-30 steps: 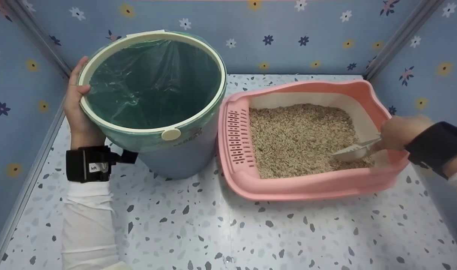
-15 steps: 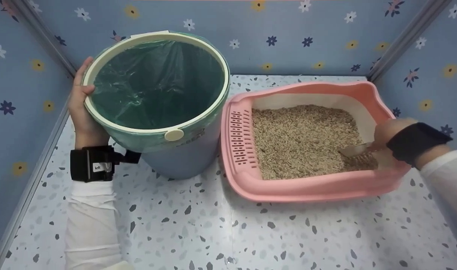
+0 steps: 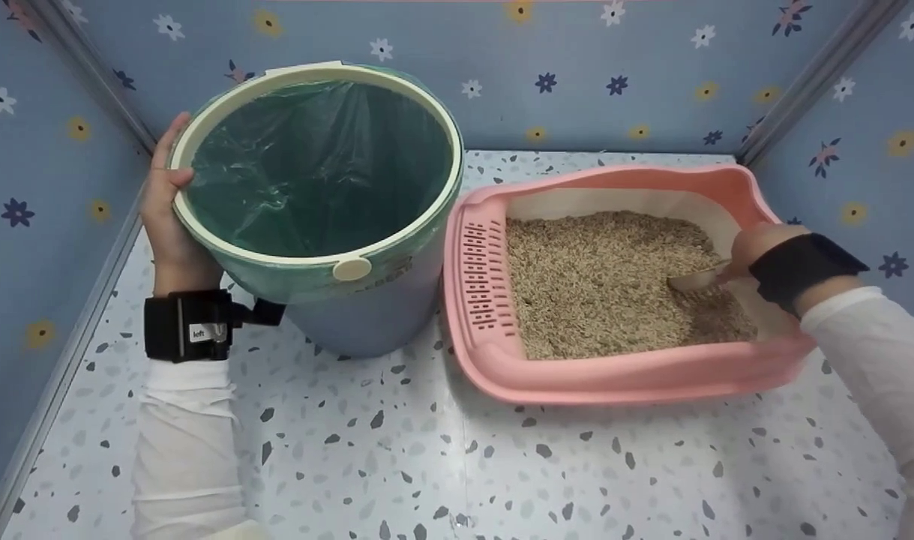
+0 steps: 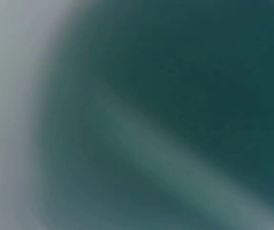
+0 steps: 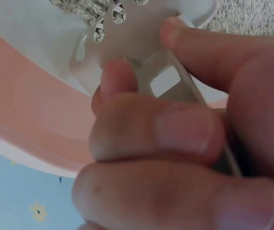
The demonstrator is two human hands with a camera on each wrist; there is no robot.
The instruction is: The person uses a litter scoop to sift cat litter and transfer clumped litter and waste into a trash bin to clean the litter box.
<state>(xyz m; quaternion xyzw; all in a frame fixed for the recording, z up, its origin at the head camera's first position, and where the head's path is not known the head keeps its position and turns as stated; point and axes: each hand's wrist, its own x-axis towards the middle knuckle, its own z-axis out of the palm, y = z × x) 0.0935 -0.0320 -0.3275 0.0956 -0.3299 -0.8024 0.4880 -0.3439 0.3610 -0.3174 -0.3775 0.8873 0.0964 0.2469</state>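
Observation:
On the left in the head view stands a blue-grey trash bin [image 3: 359, 319] with a cream rim, lined with a translucent green bag [image 3: 314, 180]. My left hand [image 3: 173, 217] holds its left side, thumb at the rim; the other fingers are partly hidden behind it. My right hand [image 3: 756, 244] grips a pale slotted litter scoop [image 3: 696, 279] by its handle, fingers curled round it in the right wrist view. The scoop's blade touches the cat litter [image 3: 606, 277] at the right of a pink litter box [image 3: 576, 379]. Only blurred green and grey fill the left wrist view.
Blue flowered walls [image 3: 576, 52] close in the back and both sides. Bin and box stand side by side on a speckled white floor [image 3: 397, 465]. A slotted ledge [image 3: 480, 277] runs along the box's left end.
My right hand has moved left and slightly back with the scoop, over a darker hollow at the litter's right front. The left hand keeps its hold on the bin; the head view shifts slightly.

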